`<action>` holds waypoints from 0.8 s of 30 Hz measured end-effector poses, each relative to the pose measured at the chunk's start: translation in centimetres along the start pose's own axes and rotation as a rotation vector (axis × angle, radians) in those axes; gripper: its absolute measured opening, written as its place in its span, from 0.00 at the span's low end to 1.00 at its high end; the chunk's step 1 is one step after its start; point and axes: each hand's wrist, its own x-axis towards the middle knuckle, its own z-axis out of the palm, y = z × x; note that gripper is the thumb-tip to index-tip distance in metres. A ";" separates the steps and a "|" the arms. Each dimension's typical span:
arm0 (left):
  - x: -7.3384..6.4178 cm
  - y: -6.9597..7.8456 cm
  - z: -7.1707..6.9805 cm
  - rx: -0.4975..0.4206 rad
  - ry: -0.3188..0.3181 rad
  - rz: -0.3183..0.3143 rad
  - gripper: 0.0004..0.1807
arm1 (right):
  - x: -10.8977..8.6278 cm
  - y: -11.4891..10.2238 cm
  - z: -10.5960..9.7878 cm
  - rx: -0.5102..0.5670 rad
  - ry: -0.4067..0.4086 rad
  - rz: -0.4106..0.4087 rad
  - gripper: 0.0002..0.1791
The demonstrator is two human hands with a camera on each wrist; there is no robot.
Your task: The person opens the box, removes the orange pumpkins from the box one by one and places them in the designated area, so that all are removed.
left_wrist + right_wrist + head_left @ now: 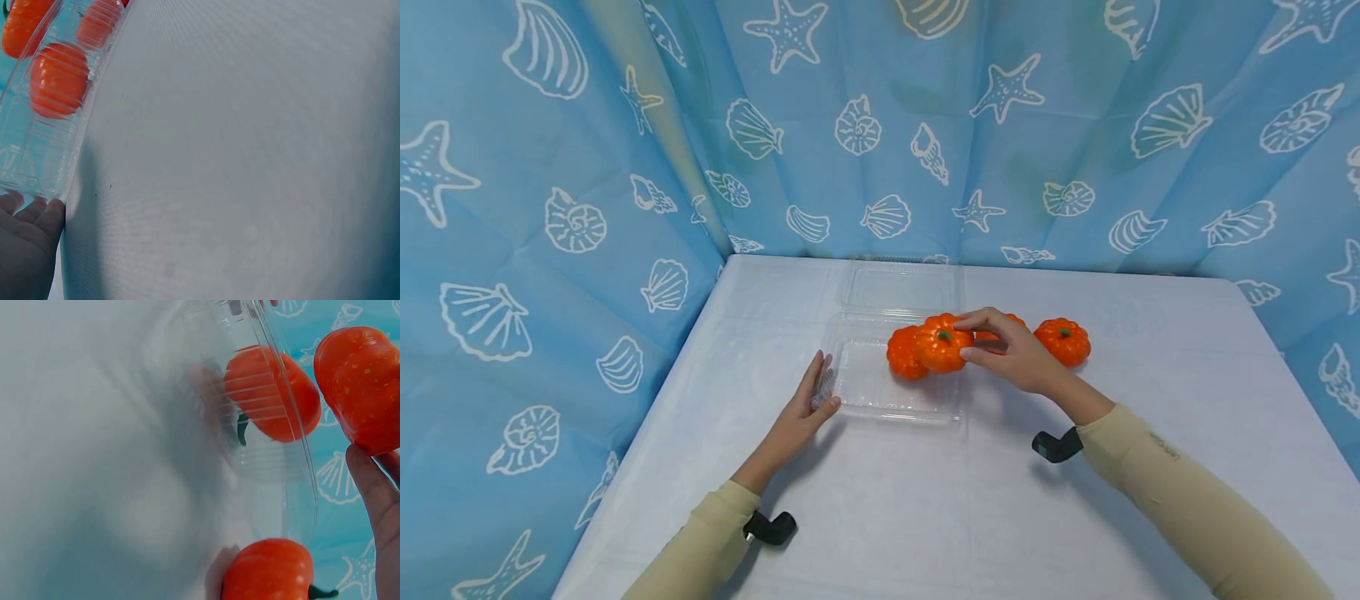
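From where the head camera looks, a clear plastic hinged box lies on a white-covered table, its transparent lid folded back towards the patterned blue curtain, which leaves the tray uncovered. One glossy orange ribbed pumpkin sits inside. The right hand pinches a second glossy orange pumpkin with a green stem between thumb and fingers, gripping its right side, probably so that the rest hangs free over the tray. A partly hidden orange pumpkin lies behind that hand, and another round orange pumpkin stands further right. The left hand is spread, thumb apart from fingers, at the box's left end.

In the left wrist view, its fingertips meet that end wall without curling around it; I'd say they steady the light plastic.

In the right wrist view, the pinched pumpkin is above the box's rim, while the one inside shows through the ridged wall.
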 end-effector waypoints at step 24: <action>0.0 0.1 0.1 0.027 0.014 0.000 0.44 | -6.4 2.6 -3.2 -0.081 0.144 0.061 0.19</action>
